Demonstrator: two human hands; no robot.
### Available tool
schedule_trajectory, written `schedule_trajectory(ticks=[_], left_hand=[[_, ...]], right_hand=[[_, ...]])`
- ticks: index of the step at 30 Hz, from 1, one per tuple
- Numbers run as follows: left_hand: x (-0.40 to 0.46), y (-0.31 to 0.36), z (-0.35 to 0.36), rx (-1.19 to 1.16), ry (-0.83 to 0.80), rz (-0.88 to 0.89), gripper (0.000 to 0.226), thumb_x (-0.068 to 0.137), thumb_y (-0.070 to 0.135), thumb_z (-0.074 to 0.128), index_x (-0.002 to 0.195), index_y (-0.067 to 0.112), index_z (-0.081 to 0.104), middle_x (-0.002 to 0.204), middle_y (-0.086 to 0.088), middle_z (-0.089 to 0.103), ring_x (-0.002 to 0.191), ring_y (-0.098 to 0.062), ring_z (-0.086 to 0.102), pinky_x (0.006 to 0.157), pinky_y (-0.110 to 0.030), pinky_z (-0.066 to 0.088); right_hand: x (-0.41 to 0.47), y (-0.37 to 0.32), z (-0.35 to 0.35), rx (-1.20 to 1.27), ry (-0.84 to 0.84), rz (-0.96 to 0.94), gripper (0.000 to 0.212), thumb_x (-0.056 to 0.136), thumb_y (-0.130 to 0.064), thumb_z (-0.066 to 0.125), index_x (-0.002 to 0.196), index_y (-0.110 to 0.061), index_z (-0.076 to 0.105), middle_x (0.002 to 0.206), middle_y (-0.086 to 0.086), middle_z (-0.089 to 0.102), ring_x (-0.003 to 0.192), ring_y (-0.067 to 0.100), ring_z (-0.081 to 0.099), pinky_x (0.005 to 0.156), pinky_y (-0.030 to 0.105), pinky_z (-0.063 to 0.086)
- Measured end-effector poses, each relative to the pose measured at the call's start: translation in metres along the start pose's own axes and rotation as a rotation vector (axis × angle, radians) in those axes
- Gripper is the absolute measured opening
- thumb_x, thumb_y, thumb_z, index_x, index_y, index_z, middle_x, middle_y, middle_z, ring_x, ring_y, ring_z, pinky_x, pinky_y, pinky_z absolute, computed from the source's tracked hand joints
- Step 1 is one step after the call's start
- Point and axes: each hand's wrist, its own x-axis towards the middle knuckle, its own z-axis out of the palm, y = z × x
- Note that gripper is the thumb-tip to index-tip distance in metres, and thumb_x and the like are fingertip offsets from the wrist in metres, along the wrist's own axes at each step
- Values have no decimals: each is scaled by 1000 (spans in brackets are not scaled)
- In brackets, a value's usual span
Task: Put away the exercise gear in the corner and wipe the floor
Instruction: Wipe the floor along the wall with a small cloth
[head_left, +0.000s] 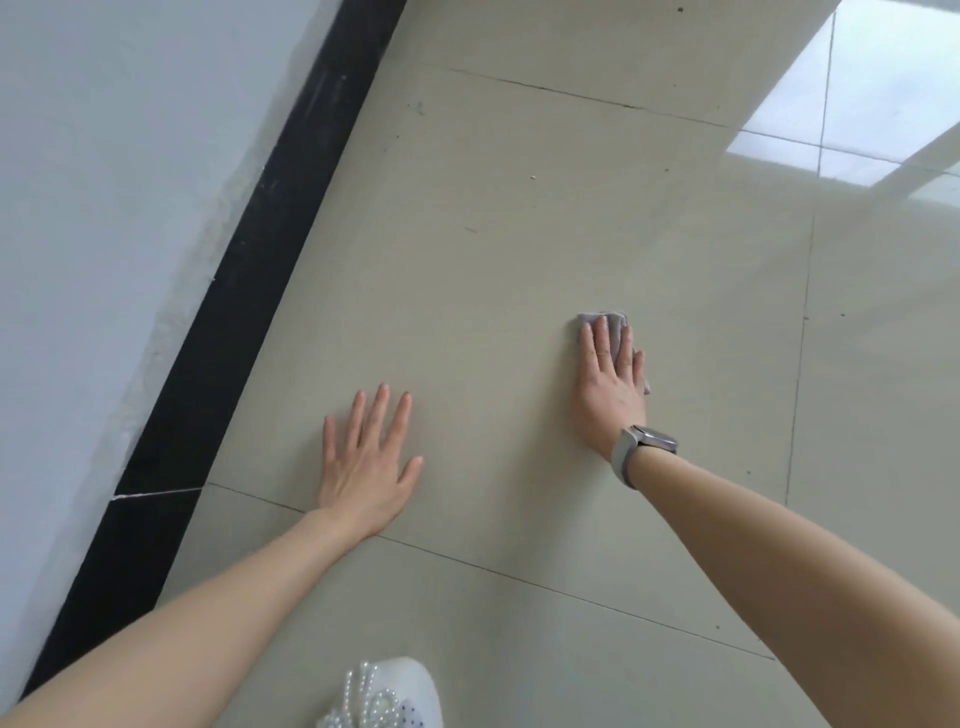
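1. Right hand (610, 384) flat, fingers straight, pressing grey cloth (602, 327) to floor (519, 249); watch (647, 447) on wrist
2. Left hand (366, 462) flat on tile, fingers spread, holding nothing
3. Black skirting (218, 322) and wall (104, 182) left of it; open tiles ahead and right
4. White shoe (389, 696) at bottom edge

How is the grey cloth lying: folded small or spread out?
Folded small: the grey cloth shows only around the flat right hand pressing it.

left hand (367, 465) flat, right hand (611, 384) flat
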Motion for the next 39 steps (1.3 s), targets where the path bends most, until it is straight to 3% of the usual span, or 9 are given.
schedule_trajectory(ticks=[8, 10, 15, 17, 25, 27, 33, 36, 39], left_hand=[[-17, -85, 26, -194, 233, -285, 67, 86, 36, 27, 143, 1, 26, 153, -20, 21, 142, -36, 17, 113, -55, 18], [-17, -93, 30, -197, 237, -268, 68, 85, 38, 24, 140, 0, 34, 149, -22, 29, 139, -39, 26, 109, -57, 24], [-19, -95, 33, -234, 323, -253, 58, 85, 34, 31, 134, 7, 46, 143, -15, 43, 133, -33, 38, 104, -52, 32], [-18, -102, 30, -299, 384, -254, 50, 86, 30, 33, 127, 10, 54, 138, -11, 51, 129, -28, 43, 98, -46, 35], [-16, -109, -1, -549, 419, -277, 53, 86, 29, 24, 122, 7, 55, 129, -12, 57, 118, -31, 52, 96, -42, 36], [-15, -109, 0, -466, 363, -231, 52, 86, 29, 27, 123, 7, 56, 129, -14, 57, 118, -32, 52, 96, -43, 39], [-8, -99, 7, -363, 374, -197, 48, 86, 25, 31, 123, 8, 57, 132, -16, 54, 122, -35, 49, 94, -51, 41], [7, -95, 3, -356, 398, -162, 48, 86, 23, 31, 123, 5, 57, 131, -18, 55, 121, -37, 51, 94, -51, 42], [20, -92, -8, -443, 425, -208, 50, 87, 23, 28, 125, 3, 53, 134, -20, 51, 122, -38, 49, 96, -49, 41]], right_hand=[[-82, -74, 80, -397, -278, -1171, 64, 77, -16, 32, 141, -24, 33, 147, -7, 39, 137, 17, 32, 113, 36, 12], [-50, -81, 63, -389, -206, -1073, 68, 76, -9, 31, 143, -22, 30, 149, -4, 35, 139, 18, 24, 114, 37, 12], [41, -128, 14, -56, -145, -231, 79, 80, 9, 30, 148, -22, 5, 158, -2, -5, 145, 23, -12, 119, 43, -3], [42, -159, 18, -9, -119, -145, 80, 78, 10, 30, 148, -19, 4, 158, 2, -5, 144, 27, -12, 118, 46, -3], [-68, -163, 79, -394, -434, -1232, 66, 79, -8, 37, 143, -23, 29, 152, -4, 29, 141, 19, 16, 117, 40, 11], [-40, -163, 62, -441, -408, -1126, 73, 80, -3, 39, 146, -25, 18, 155, -6, 19, 143, 17, 6, 118, 38, 2], [76, -158, -5, -214, -175, -186, 81, 81, 9, 28, 148, -24, -3, 157, -5, -11, 144, 23, -15, 118, 39, -6], [50, -163, 17, -155, -175, -279, 79, 81, 7, 30, 148, -22, 0, 157, -1, -9, 144, 25, -15, 118, 41, -6], [-21, -151, 58, -262, -200, -836, 72, 76, -4, 30, 146, -19, 21, 155, -1, 15, 142, 25, 3, 119, 45, 1]])
